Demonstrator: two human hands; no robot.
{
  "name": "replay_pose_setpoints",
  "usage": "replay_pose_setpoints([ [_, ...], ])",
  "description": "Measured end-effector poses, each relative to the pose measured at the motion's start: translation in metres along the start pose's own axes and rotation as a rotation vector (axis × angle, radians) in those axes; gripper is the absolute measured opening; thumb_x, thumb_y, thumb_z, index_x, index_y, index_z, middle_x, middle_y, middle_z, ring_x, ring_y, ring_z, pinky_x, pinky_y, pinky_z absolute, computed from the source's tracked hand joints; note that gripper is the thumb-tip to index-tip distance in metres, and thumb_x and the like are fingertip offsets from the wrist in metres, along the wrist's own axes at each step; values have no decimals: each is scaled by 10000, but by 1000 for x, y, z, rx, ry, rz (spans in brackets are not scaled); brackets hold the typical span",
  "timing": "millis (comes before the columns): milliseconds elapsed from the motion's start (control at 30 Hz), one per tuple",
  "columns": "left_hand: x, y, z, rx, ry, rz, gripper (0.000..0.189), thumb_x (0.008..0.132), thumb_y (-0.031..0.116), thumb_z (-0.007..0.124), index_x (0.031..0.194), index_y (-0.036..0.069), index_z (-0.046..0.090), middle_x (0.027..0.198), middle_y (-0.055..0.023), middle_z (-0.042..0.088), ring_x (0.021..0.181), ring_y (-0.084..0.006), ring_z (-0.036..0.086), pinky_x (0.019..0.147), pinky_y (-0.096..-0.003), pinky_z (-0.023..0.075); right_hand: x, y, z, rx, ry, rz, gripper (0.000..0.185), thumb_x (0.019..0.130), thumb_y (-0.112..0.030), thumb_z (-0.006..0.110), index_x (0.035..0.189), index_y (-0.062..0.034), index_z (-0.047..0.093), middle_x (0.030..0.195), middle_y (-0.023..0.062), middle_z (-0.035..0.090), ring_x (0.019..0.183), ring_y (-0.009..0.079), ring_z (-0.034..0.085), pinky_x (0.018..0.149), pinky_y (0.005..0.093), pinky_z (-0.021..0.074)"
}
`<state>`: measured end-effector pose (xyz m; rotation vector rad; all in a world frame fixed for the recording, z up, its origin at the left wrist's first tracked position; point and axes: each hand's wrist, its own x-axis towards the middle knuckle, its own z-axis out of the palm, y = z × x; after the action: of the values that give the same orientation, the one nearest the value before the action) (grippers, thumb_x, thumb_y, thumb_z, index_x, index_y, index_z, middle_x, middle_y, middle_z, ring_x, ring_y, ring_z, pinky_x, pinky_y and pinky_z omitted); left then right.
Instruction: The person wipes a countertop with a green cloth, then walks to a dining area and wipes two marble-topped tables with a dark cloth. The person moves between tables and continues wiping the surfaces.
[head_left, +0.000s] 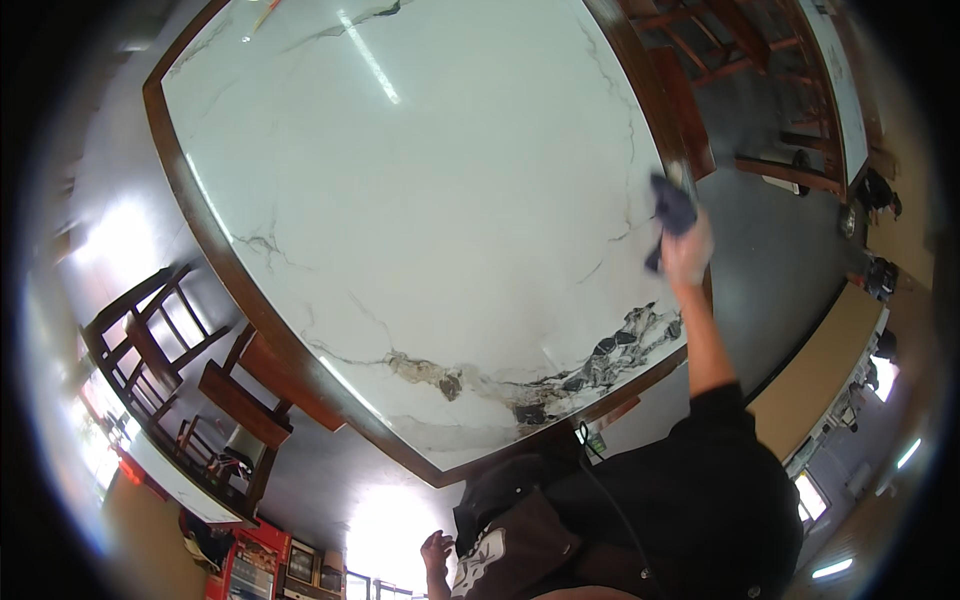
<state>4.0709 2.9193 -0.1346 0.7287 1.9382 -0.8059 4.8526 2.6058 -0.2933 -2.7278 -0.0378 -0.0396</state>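
Observation:
A dark cloth (674, 205) is gripped in my right hand (688, 249), at the right edge of a large table (450, 225) with a glossy, marble-patterned white top and a brown wooden rim. Hand and cloth are slightly blurred; part of the cloth hangs beside the fingers over the white surface. Down at the bottom of the view, my left hand (437, 550) is held beside my body, away from the tabletop, with its fingers partly curled and nothing seen in it.
Wooden benches (289, 375) stand close to the table's left side, with dark wooden chairs (161, 330) beyond. Another bench (682, 112) is at the right. A thin yellow and red object (264, 15) lies at the table's far left. A black cable (619, 510) runs down my front.

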Motion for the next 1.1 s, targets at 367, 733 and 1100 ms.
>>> replay_pose_setpoints([
  [367,16,-24,-11,-91,42,59,364,1013,285,631,1286,46,654,963,-91,758,815,-191,722,713,-345,512,47,-129,68,-197,60,-236,521,741,-260,843,1145,-13,625,1114,188,670,1037,380,669,882,471,560],
  [733,33,-103,6,-85,54,150,367,1003,301,656,1243,26,699,987,-88,755,820,-175,713,699,-311,508,-162,-444,161,-57,-359,-1002,592,823,-318,736,1386,-200,599,1304,48,644,1101,269,646,872,417,543],
  [1100,121,-167,-7,-259,-37,208,375,1005,315,661,1252,35,701,996,-68,762,807,-155,718,690,-299,516,-374,-118,-9,149,-693,-1185,289,812,-118,704,1098,-162,714,1064,84,659,930,282,662,802,446,532],
])
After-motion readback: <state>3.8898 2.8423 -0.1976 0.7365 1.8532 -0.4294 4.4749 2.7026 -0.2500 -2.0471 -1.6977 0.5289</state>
